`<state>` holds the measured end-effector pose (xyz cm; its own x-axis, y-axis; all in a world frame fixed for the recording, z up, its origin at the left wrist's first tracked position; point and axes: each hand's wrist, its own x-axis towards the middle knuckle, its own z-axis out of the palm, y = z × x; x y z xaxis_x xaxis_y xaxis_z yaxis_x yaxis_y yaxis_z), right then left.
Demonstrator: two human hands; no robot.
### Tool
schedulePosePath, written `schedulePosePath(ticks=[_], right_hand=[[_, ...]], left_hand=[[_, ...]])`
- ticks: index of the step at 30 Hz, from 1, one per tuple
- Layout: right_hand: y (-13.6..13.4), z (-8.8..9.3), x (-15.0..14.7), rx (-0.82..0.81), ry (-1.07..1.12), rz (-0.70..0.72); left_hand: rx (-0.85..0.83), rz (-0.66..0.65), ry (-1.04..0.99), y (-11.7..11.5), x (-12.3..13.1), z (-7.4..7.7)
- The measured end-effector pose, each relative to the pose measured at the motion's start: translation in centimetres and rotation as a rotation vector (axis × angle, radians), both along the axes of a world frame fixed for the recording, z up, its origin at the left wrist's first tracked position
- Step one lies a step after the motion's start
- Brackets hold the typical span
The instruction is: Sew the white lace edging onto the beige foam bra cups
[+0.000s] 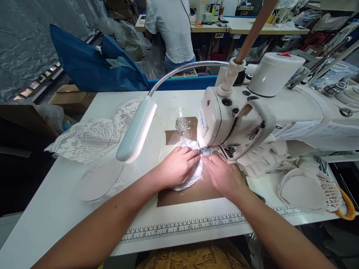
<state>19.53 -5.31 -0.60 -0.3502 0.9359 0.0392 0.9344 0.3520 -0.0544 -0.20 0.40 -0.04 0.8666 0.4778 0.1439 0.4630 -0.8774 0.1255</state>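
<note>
A small rounded white lace piece (pixel 193 182) lies under the head of a white sewing machine (pixel 217 116). My left hand (pixel 179 167) rests over it, fingers together and bent, holding it down with the fingertips beside the needle area. From the other side my right hand (pixel 223 175) grips the edge of the lace piece between thumb and fingers, close to the presser foot. The two hands' fingertips nearly meet there. The needle and the stitching are too small to make out.
White lace pieces (pixel 89 138) and pale oval pads (pixel 102 179) lie on the left. Right are more pads (pixel 304 192), cut pieces (pixel 263 158) and orange-handled scissors (pixel 347 205). A lamp (pixel 137 129) hangs left of the machine. A person (pixel 172 30) stands behind.
</note>
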Motion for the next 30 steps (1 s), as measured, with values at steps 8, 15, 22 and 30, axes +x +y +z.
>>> schedulePosePath(ticks=[8,15,22,30], right_hand=[[-0.2,0.0,0.3,-0.010,0.047,0.021],[-0.4,0.0,0.8,-0.009,0.144,0.034],[0.0,-0.6,0.7,-0.021,0.129,0.011],[-0.1,-1.3,1.0,0.013,0.201,-0.039]], left_hand=[[0.008,-0.009,-0.051,0.0,0.1,-0.1],[0.005,0.029,-0.088,0.3,0.2,-0.1],[0.030,0.072,-0.081,0.8,0.0,-0.3],[-0.013,-0.002,-0.069,0.7,-1.0,0.2]])
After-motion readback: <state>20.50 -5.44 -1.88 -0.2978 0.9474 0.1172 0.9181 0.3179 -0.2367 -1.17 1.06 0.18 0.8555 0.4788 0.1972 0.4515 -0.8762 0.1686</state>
